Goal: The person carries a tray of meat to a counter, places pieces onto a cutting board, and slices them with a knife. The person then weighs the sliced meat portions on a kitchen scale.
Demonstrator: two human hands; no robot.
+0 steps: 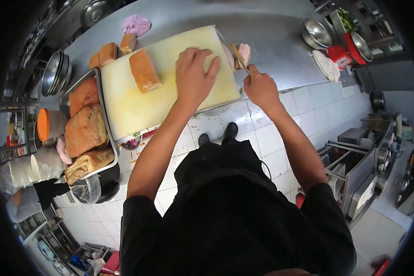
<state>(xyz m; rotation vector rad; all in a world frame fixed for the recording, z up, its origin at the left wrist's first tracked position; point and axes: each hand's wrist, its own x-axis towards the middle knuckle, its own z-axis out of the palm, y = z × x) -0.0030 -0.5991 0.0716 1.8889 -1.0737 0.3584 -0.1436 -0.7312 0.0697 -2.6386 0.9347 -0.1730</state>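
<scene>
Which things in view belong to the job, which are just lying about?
Likely the job:
- knife, in the right hand
- cutting board, under the left hand
- meat block on it

Apparently lying about:
- pink cloth
- white cloth
- red scale
- orange-lidded tub

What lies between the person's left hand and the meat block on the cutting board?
Nothing: the head view shows a bare stretch of cutting board between the left hand and the meat block.

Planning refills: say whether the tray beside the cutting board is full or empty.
Well filled, not empty: large meat pieces cover most of the tray.
</scene>
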